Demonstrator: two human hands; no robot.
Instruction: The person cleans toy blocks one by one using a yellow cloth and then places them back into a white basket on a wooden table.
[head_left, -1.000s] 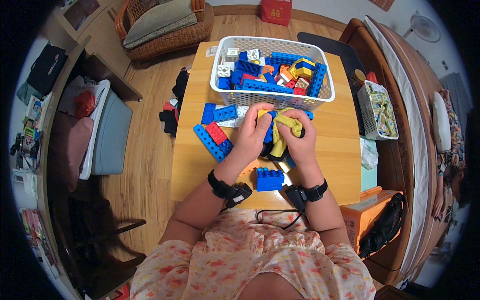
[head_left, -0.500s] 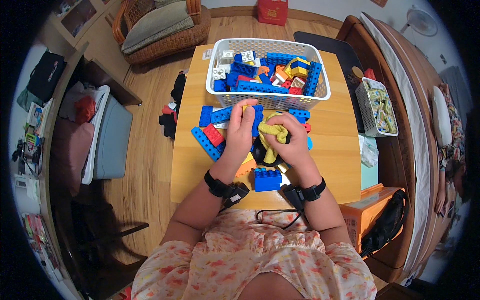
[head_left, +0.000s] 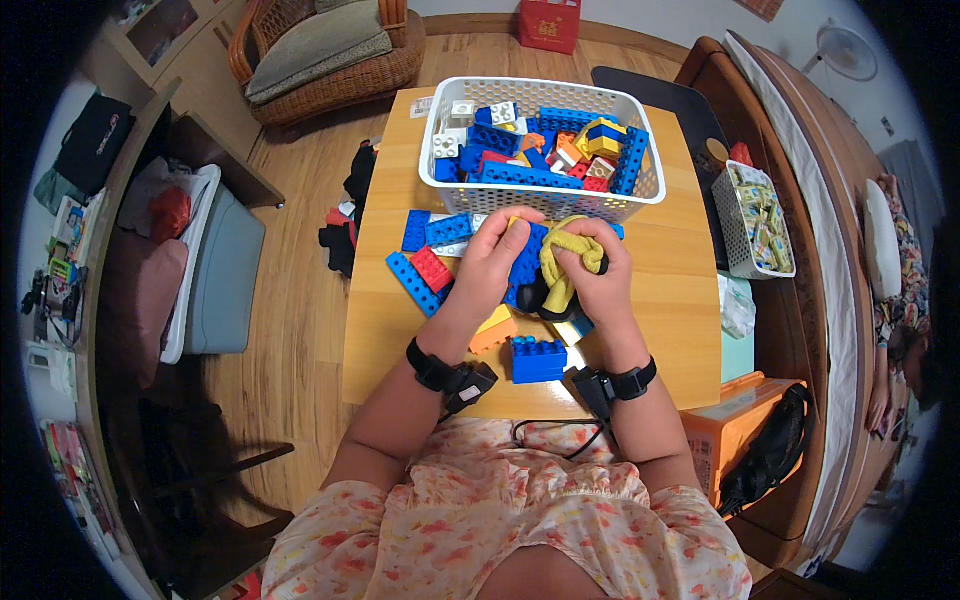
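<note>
"Left hand (head_left: 495, 260): what state do we record?"

"Thumb and fingers pinch one blue brick assembly (head_left: 528, 262). One yellow part (head_left: 514, 223) shows at the fingertips."

"Right hand (head_left: 602, 282)?"

"Closed on one yellow cloth (head_left: 572, 244), bunched just beside the blue brick assembly. Both items are in front of us, over the desk (head_left: 670, 300), on the near side of one white basket (head_left: 540, 194)."

"Which markings do we note?"

"One red bag (head_left: 549, 24), beyond the desk, bears gold printing. One black bag (head_left: 97, 140), far left, bears pale lettering. One white label (head_left: 421, 106) is at the desk's far left corner; its print is too small for us to read."

"Remaining count?"

"One red brick (head_left: 433, 268) left of our left hand; one orange brick (head_left: 493, 337) and one blue stack (head_left: 539, 362) nearer us; two black wrist straps (head_left: 432, 367). Bricks in the basket overlap; we cannot total them."
</note>
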